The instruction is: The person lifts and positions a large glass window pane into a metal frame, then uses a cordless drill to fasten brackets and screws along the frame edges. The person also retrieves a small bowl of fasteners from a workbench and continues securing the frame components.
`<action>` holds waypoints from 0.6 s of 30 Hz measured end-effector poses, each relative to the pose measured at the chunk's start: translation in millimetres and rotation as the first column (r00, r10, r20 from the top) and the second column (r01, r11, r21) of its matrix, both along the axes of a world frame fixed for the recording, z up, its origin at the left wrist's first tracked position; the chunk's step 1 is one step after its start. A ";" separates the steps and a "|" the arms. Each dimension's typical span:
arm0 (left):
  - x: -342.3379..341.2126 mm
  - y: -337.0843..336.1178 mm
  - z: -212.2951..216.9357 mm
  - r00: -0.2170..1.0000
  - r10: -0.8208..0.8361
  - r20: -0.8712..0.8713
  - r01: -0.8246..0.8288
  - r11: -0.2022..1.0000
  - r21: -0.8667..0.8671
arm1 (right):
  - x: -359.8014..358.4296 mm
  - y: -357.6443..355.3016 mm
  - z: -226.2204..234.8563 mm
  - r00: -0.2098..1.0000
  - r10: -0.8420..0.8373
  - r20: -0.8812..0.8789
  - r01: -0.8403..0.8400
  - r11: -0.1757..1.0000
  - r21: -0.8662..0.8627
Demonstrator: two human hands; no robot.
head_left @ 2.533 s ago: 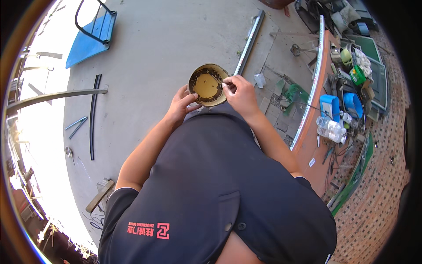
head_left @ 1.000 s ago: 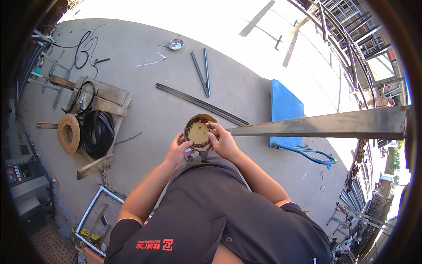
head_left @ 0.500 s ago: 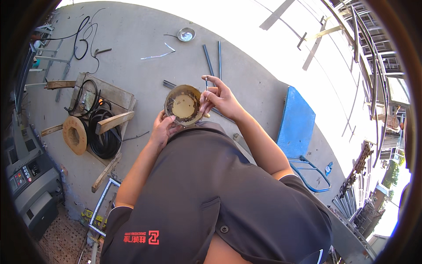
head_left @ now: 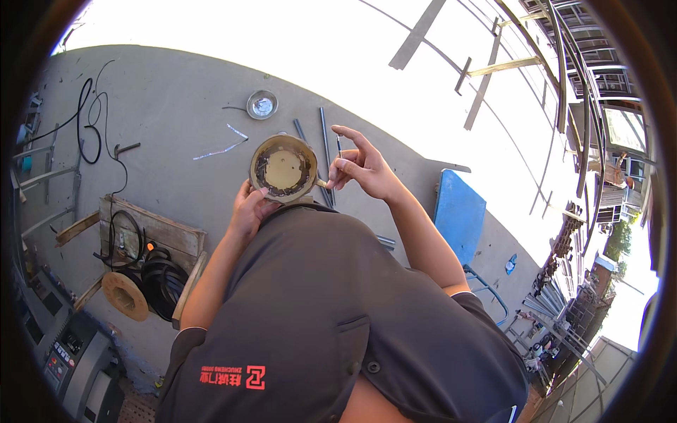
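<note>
The left hand [head_left: 251, 210] is closed around the lower rim of a round yellowish bowl [head_left: 284, 168], thumb up against its edge, holding it tilted so the inside faces up; a ring of small dark pieces lines the inner wall. Just to the right of the bowl, the right hand [head_left: 362, 169] pinches a thin dark rod [head_left: 339, 146] between thumb and fingers, index finger stretched out above it, the fingertips close to the bowl's right rim. Beyond both hands, on the grey concrete floor [head_left: 169, 106], lie a small metal dish [head_left: 262, 105] and a few dark bars [head_left: 324, 141]. Right of the right forearm stands a blue board [head_left: 459, 215].
</note>
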State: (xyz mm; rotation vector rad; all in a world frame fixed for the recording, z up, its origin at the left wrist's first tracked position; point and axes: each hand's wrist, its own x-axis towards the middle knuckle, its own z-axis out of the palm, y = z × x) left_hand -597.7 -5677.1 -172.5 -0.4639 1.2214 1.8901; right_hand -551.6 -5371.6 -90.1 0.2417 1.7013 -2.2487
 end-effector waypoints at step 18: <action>-506.6 308.3 8.8 0.950 -0.250 -0.184 0.233 0.966 -0.112 | -351.0 338.0 -43.4 0.641 -0.732 0.233 0.743 0.667 0.050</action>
